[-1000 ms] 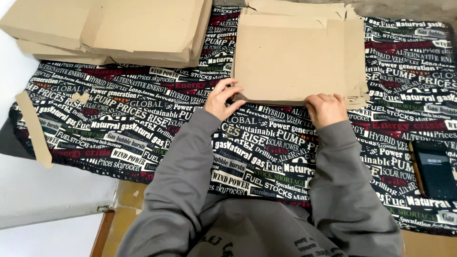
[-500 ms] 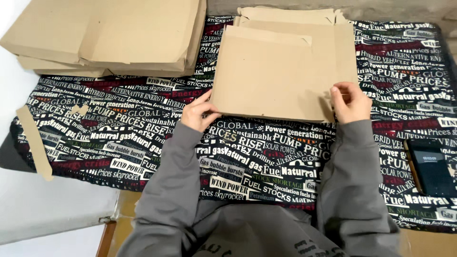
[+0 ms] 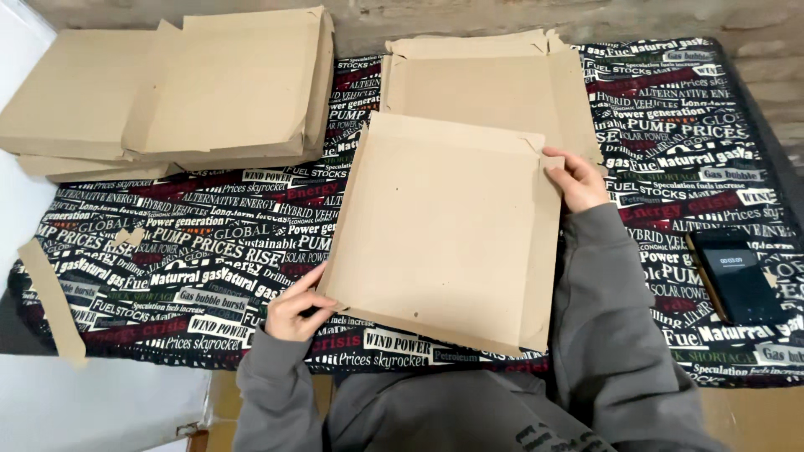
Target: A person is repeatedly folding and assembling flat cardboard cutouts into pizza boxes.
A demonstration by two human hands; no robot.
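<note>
A flat brown cardboard sheet (image 3: 444, 230) with folded side flaps lies in front of me on the printed black cloth (image 3: 201, 243). My left hand (image 3: 297, 308) pinches its near left corner. My right hand (image 3: 576, 178) grips its far right corner flap. Both arms wear grey sleeves. Just behind the sheet sits a stack of the same flat cardboard blanks (image 3: 490, 75).
A pile of folded cardboard boxes (image 3: 184, 84) fills the far left of the cloth. A loose cardboard strip (image 3: 52, 301) and a small scrap (image 3: 130, 237) lie at the left. A dark phone (image 3: 739, 280) rests near the right edge. A wall runs behind.
The cardboard sheet has come off the far stack and moved toward me. My left hand slid to its near left corner and my right hand to its far right corner.
</note>
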